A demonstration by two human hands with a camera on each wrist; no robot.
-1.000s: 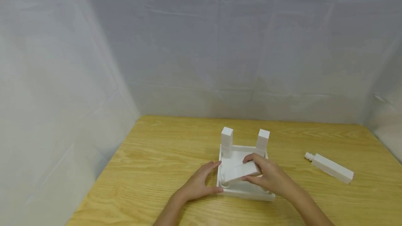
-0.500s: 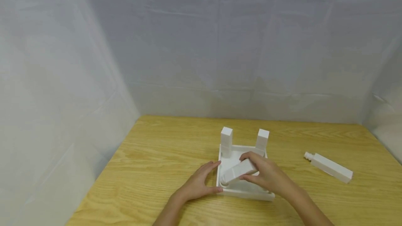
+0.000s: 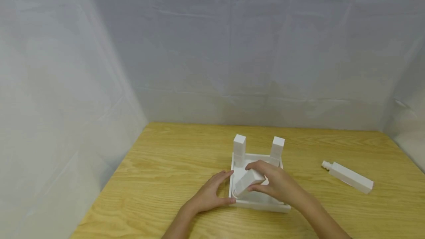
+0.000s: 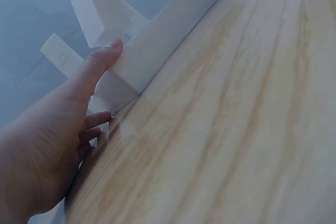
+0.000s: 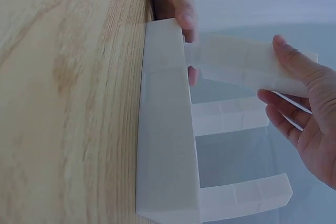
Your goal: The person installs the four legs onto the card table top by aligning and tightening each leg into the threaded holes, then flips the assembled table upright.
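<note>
- Two white posts (image 3: 239, 149) already stand upright at the far corners of the white square tray (image 3: 259, 205), which sits on the wooden table (image 3: 159, 180) in front of me.
- My right hand (image 3: 277, 185) grips a third white post (image 3: 248, 182), fingers curled over its upper end and thumb underneath.
- That post is tilted, its upper end in my fingers and its lower end down at the tray's near-left corner; I cannot tell whether it is seated there.
- From my right wrist, the same post (image 5: 247, 66) runs out from my fingertips (image 5: 287, 59) toward the tray wall (image 5: 165, 129), with the two standing posts seen below it.
- My left hand (image 3: 209, 194) rests against the tray's left side, thumb along the top of the rim and fingers lying fairly straight along the wall near the table.
- From my left wrist, my thumb (image 4: 97, 64) lies pressed on the tray's edge (image 4: 157, 45); nothing is pinched in that hand.
- One more white post (image 3: 348, 176) lies flat on the table, well apart to the right of the tray, its small peg end pointing to the far left.
- Pale sheeting (image 3: 232, 47) hangs behind and beside the table.
</note>
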